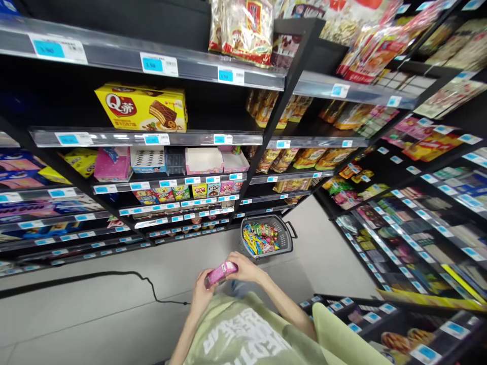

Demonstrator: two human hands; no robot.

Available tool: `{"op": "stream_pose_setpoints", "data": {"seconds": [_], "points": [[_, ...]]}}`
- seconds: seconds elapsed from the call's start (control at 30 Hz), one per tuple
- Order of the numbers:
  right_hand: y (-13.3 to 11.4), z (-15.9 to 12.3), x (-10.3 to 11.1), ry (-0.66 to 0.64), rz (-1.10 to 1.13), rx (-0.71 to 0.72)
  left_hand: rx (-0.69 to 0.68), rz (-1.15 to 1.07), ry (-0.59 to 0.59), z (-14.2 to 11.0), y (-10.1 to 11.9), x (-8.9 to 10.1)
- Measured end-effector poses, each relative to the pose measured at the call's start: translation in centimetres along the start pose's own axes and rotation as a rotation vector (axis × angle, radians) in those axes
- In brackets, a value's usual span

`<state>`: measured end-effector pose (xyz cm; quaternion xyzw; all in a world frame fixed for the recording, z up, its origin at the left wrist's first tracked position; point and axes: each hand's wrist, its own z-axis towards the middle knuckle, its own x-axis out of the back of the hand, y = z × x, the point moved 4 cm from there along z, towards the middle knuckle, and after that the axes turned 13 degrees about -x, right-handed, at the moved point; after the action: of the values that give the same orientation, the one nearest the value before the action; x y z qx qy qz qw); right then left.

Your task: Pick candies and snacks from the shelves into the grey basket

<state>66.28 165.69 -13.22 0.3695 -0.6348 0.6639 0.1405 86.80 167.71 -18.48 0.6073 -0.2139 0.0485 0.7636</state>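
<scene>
A small pink box (220,274) is held in front of my body, above the floor. My left hand (203,289) grips its left end, and my right hand (242,267) has its fingers wrapped round the right end. The print on the box is too small to read. Beyond my right hand, a grey plastic basket (286,238) stands on the floor by the shelf foot. Colourful wrapped sweets (261,237) lie inside it in a heap.
Ahead stands a black shelf rack with price labels, holding a yellow cake box (146,109), a white-topped display box (204,160) and small snack packs (200,190). More shelves (418,218) run along the right. A black cable (125,272) crosses the grey floor (83,309).
</scene>
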Motion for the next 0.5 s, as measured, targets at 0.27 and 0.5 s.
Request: {"op": "stream_pose_setpoints", "data": {"seconds": [0.27,0.5], "points": [[2.4,0.5,2.0,-0.045,-0.071,-0.035,-0.055,-0.147,-0.106,0.7,-1.0,-1.4],[4.4,0.8,5.5,0.052,-0.030,-0.160,-0.019,-0.091,0.018,4.8,-3.2,-1.5]]}}
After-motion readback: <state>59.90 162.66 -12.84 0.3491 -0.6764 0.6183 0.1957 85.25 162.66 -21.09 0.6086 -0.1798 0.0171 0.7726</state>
